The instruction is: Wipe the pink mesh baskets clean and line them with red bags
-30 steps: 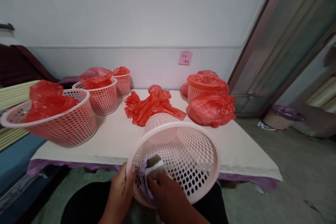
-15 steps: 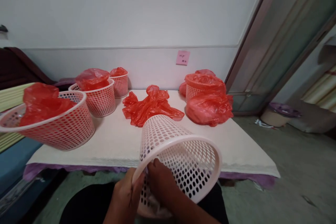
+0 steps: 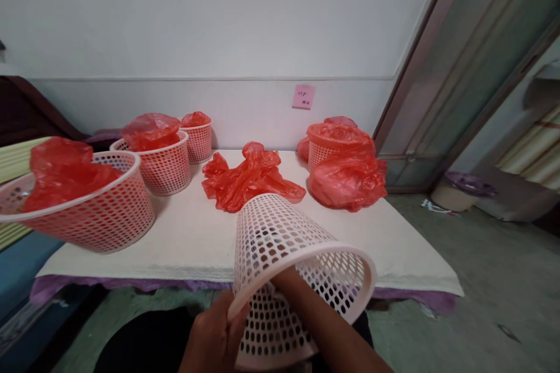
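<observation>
A pale pink, perforated plastic wastebasket (image 3: 280, 233) lies tilted over my lap, its wide mouth facing me and its base toward the table. My left hand (image 3: 216, 329) grips the left side of its rim, thumb and fingers closed around the edge. My right hand (image 3: 286, 278) reaches through the mouth into the basket, and its fingers are hidden behind the upper wall. A small whitish patch shows beside that wrist, too unclear to name. Just beyond the basket's base, a crumpled red plastic bag (image 3: 251, 178) rests on the table.
On the white-covered table (image 3: 184, 250), baskets holding red bags stand at left: a near one (image 3: 100, 204), a middle one (image 3: 168, 166) and a far one (image 3: 200, 143). A red-lined basket (image 3: 321, 151) and a full red bag (image 3: 347, 180) sit at right. A pink note (image 3: 303, 97) is on the wall.
My right hand has moved deeper into the basket, so its fist is no longer in plain sight. The basket's mouth has shifted slightly right and down. My left hand keeps its hold.
</observation>
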{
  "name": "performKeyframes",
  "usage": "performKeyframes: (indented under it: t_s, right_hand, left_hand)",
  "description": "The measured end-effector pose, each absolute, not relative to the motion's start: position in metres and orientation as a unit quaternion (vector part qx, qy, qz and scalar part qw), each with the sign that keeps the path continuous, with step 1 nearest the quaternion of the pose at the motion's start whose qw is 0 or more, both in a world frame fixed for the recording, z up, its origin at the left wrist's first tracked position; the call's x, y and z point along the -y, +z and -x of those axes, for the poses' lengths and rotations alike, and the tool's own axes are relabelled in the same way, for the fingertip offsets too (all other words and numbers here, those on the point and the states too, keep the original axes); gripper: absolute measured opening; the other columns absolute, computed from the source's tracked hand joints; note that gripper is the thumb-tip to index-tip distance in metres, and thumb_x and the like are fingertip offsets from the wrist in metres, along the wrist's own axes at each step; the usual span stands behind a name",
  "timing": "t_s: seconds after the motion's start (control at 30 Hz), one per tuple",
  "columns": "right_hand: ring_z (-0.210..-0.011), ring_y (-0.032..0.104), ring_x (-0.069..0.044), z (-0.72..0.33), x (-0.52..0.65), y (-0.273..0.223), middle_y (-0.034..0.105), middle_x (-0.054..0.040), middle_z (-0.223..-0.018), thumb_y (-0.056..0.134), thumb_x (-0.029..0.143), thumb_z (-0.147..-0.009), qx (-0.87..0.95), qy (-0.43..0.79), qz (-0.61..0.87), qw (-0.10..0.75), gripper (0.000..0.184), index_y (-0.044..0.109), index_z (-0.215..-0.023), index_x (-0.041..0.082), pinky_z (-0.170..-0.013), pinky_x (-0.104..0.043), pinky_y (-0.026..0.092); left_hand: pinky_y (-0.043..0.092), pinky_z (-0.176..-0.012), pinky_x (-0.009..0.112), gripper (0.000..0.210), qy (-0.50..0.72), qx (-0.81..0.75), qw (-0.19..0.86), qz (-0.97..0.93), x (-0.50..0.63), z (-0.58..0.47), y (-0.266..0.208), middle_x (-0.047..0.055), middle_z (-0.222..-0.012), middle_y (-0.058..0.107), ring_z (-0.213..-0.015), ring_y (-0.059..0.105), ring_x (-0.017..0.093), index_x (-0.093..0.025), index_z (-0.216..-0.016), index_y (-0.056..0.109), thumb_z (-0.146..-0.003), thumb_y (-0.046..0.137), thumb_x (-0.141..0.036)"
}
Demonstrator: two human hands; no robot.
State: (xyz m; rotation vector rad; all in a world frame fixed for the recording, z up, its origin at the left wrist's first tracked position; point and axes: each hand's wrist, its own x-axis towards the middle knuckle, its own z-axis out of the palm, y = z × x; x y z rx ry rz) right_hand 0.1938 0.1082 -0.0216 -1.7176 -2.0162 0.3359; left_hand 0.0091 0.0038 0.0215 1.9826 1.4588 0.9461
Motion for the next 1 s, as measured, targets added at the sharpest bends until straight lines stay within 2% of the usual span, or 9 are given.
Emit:
performKeyframes:
  t_s: [0.13,0.2,0.33,0.43,0.57,0.7,0.87,0.93,1.0]
  right_hand:
    - [-0.091,0.066,-0.023,-0.195,-0.094,-0.014,0.068,-0.0121,-0.102,0.057,0.019,-0.089,0.743,0.11,0.648,0.126,0.015,0.066,-0.1,0.013,-0.079,-0.04,0.053]
    - [-0.082,0.068,-0.024,-0.192,-0.073,-0.005,0.07,-0.0145,-0.093,0.056,0.01,-0.081,0.768,0.11,0.625,0.09,0.017,0.068,-0.092,0.013,-0.071,-0.036,0.052]
    - [-0.077,0.069,-0.022,-0.184,-0.017,0.012,0.07,-0.0064,-0.097,0.063,0.019,-0.072,0.834,0.136,0.527,0.089,0.026,0.065,-0.098,0.023,-0.064,-0.03,0.052]
    - [-0.076,0.069,-0.027,-0.179,0.014,0.007,0.07,-0.0091,-0.1,0.064,0.029,-0.076,0.865,0.064,0.485,0.109,0.031,0.062,-0.107,0.023,-0.059,-0.035,0.055]
    - [-0.071,0.068,-0.032,-0.175,0.025,-0.021,0.071,-0.0145,-0.087,0.063,0.024,-0.08,0.852,-0.109,0.492,0.138,0.042,0.055,-0.121,0.016,-0.055,-0.046,0.056]
    - [-0.078,0.067,-0.033,-0.175,0.018,-0.041,0.071,-0.0165,-0.091,0.062,0.015,-0.08,0.828,-0.131,0.527,0.138,0.042,0.054,-0.121,0.012,-0.059,-0.048,0.056]
    - [-0.08,0.065,-0.033,-0.166,0.012,-0.02,0.068,-0.0182,-0.098,0.062,0.014,-0.072,0.832,-0.019,0.537,0.137,0.053,0.052,-0.124,0.011,-0.058,-0.046,0.055]
    - [-0.084,0.063,-0.032,-0.159,0.009,0.002,0.065,-0.0157,-0.102,0.06,0.016,-0.068,0.809,0.064,0.551,0.194,0.054,0.053,-0.122,0.014,-0.065,-0.045,0.055]
    - [-0.088,0.061,-0.028,-0.151,0.006,0.022,0.063,-0.0117,-0.103,0.06,0.02,-0.07,0.758,0.139,0.565,0.295,0.049,0.052,-0.118,0.018,-0.075,-0.043,0.053]
  left_hand:
    - [0.045,-0.06,0.03,0.036,0.332,-0.582,0.247,-0.7,-0.021,-0.002,0.036,0.0,-0.063,0.063,-0.062,0.064,0.021,-0.026,-0.079,0.052,-0.093,0.033,-0.053]
    - [0.046,-0.064,0.032,0.037,0.332,-0.596,0.244,-0.689,-0.031,0.001,0.042,0.001,-0.066,0.065,-0.067,0.066,0.023,-0.026,-0.082,0.052,-0.093,0.031,-0.055]
    - [0.045,-0.066,0.034,0.039,0.333,-0.616,0.228,-0.677,-0.049,0.007,0.054,0.004,-0.072,0.066,-0.073,0.066,0.026,-0.026,-0.086,0.051,-0.091,0.029,-0.057]
    - [0.043,-0.067,0.036,0.041,0.322,-0.627,0.221,-0.674,-0.057,0.008,0.062,0.006,-0.07,0.064,-0.073,0.064,0.029,-0.026,-0.084,0.05,-0.089,0.028,-0.06]
    - [0.04,-0.068,0.036,0.039,0.303,-0.623,0.226,-0.685,-0.062,0.001,0.072,0.005,-0.069,0.062,-0.072,0.062,0.029,-0.026,-0.086,0.05,-0.09,0.028,-0.057]
    - [0.036,-0.065,0.033,0.029,0.298,-0.612,0.229,-0.696,-0.066,-0.012,0.079,0.003,-0.068,0.058,-0.069,0.059,0.026,-0.026,-0.083,0.047,-0.09,0.034,-0.051]
    - [0.032,-0.06,0.029,0.03,0.348,-0.603,0.232,-0.679,-0.059,-0.019,0.081,-0.006,-0.059,0.041,-0.057,0.045,0.017,-0.027,-0.072,0.039,-0.089,0.043,-0.052]
    - [0.035,-0.058,0.026,0.033,0.37,-0.591,0.252,-0.671,-0.047,-0.023,0.074,-0.007,-0.061,0.041,-0.059,0.046,0.015,-0.026,-0.072,0.039,-0.089,0.043,-0.054]
    - [0.038,-0.054,0.024,0.036,0.387,-0.58,0.277,-0.661,-0.033,-0.027,0.063,-0.007,-0.061,0.041,-0.057,0.047,0.014,-0.026,-0.071,0.038,-0.091,0.039,-0.056]
